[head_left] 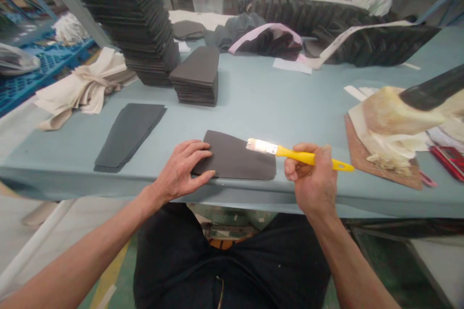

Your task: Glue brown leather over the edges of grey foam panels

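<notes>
The sheet (237, 158) lies flat under your left hand (181, 170), fingers spread and pressing its left end. Your right hand (312, 179) is closed around the brush (300, 156), bristles at the sheet's right corner. A crusted pot (391, 116) sits right of that hand.

Your left grip (181, 170) covers one corner of the dark sheet (237, 158). The tall stack (126, 19) runs off the top edge; the crusted lump (391, 117), perhaps a glue pot, is cut off at right.
</notes>
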Tool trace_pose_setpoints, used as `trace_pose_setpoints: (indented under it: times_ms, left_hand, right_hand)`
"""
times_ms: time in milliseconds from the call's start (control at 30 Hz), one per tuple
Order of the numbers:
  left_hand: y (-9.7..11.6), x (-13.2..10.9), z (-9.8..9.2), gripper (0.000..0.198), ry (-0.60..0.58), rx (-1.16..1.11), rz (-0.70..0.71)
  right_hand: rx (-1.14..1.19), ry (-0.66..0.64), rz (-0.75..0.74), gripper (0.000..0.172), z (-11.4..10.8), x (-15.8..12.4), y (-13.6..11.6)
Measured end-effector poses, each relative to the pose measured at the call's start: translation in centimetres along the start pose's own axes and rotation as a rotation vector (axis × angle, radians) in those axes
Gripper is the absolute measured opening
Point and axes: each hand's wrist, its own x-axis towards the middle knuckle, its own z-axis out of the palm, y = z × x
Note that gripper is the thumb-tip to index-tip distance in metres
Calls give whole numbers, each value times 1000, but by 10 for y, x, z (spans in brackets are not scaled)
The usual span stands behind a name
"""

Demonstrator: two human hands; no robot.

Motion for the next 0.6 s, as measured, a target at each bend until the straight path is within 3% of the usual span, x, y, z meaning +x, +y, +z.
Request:
trace_pose_setpoints:
  times_ms: [133, 333, 467, 600]
  left_hand:
    - [1, -1, 0, 35, -13, -19, -4]
    - [3, 0, 1, 21, 33, -86, -91]
    - [1, 2, 4, 26, 129, -143, -179]
    - [-1, 1, 7, 30, 115, -185, -181]
  right_hand:
    - [56, -40, 47, 59, 6, 7, 6]
    - [-27, -117, 63, 55, 15, 16, 9]
    - [-87, -180, 67, 54, 23, 20, 11]
    - [-152, -265, 71, 57, 35, 21, 14]
